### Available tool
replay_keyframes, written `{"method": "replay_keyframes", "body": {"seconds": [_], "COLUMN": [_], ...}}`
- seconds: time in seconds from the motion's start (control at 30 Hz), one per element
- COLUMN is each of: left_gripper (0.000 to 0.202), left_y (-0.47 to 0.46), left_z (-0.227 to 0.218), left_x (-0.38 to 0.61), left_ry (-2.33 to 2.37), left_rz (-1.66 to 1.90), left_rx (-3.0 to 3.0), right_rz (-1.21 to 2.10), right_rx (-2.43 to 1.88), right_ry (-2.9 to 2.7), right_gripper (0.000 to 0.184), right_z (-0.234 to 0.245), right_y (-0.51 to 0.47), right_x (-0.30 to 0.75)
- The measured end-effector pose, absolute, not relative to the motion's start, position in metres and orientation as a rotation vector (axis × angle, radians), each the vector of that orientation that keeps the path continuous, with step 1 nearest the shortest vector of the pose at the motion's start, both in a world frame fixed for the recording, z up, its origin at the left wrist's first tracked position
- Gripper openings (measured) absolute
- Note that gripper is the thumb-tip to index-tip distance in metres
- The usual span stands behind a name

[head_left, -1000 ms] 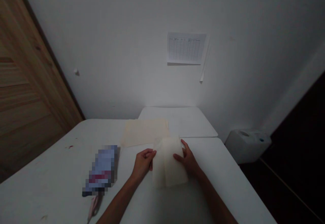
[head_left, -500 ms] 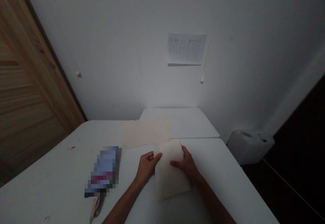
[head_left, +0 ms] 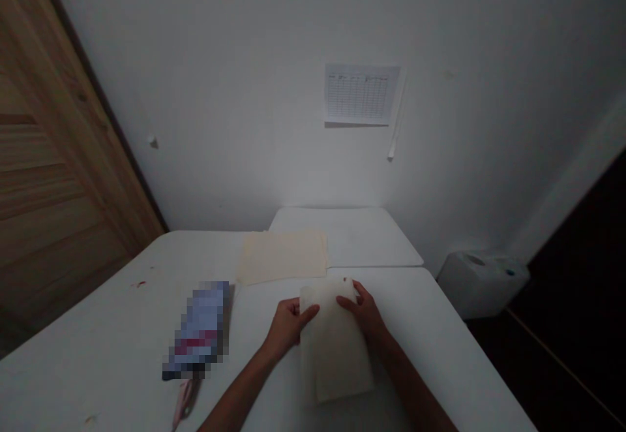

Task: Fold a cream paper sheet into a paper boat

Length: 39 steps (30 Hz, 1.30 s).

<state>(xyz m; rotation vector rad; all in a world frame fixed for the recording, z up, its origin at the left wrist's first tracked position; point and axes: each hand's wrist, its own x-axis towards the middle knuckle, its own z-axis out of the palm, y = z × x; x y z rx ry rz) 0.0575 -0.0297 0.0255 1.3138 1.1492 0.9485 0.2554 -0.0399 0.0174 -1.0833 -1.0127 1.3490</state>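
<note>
Both hands hold a folded cream sheet (head_left: 342,354), thin and slightly see-through, whose kind I cannot make out. My left hand (head_left: 293,320) pinches its left edge, thumb on top and fingers curled underneath. On the upper right edge, my right hand (head_left: 364,305) grips it with the thumb on the front and the fingers mostly hidden behind. The layers overlap unevenly, a narrower strip showing along the left side. Farther back on the table lie flat pale cream sheets (head_left: 283,257), similar in colour to the held one.
A blurred-out blue packet (head_left: 203,321) lies on the white table (head_left: 112,327) to the left, with a pink-handled tool (head_left: 184,398) partly under it. A white board or second tabletop (head_left: 372,239) adjoins the wall. At right stands a white plastic container (head_left: 476,282).
The held sheet has come slightly down toward me, and its top edge has shifted. My left hand has moved a little right and down; the right thumb has slid up and right.
</note>
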Motion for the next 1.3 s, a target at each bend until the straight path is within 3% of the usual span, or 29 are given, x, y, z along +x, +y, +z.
{"method": "replay_keyframes", "body": {"seconds": [0.17,1.3], "left_gripper": [0.052,0.046], "left_y": [-0.034,-0.027], "left_z": [0.027,0.017], "left_x": [0.061,0.06], "left_ry": [1.115,1.167], "left_rz": [0.869,0.999], "left_rx": [1.355,1.311], "right_rz": [1.271,1.247], "right_rx": [-1.137,-1.176], "right_ry": [-1.034,-1.057], "right_gripper": [0.078,0.069], "right_z": [0.013,0.019], "right_y": [-0.038,-0.04], "right_x": [0.258,0.265]}}
